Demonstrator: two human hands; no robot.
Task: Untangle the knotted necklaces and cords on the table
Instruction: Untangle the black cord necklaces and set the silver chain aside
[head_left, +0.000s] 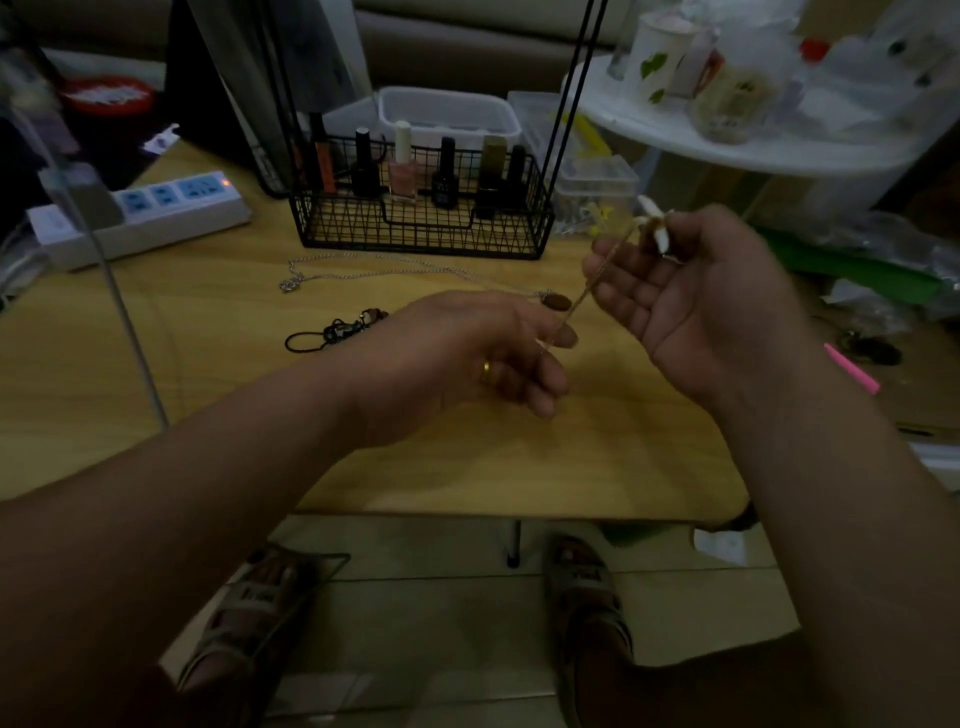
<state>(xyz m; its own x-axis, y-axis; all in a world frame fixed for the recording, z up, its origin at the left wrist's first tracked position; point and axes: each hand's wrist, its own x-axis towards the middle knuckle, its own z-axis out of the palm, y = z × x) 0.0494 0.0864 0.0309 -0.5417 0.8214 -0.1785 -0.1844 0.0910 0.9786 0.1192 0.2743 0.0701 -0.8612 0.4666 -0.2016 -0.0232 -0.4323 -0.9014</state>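
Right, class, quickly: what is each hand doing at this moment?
Left hand: pinching the lower end of the thin cord.
Right hand: gripping the cord's upper end, by its white pieces.

One left hand (467, 353), one right hand (691, 291), one tan cord (592, 283), one silver chain (292, 283), one black cord (332, 332), one wire basket (421, 228)

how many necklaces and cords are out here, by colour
silver chain: 1
black cord: 1
tan cord, pinched between left hand and right hand: 1
total: 3
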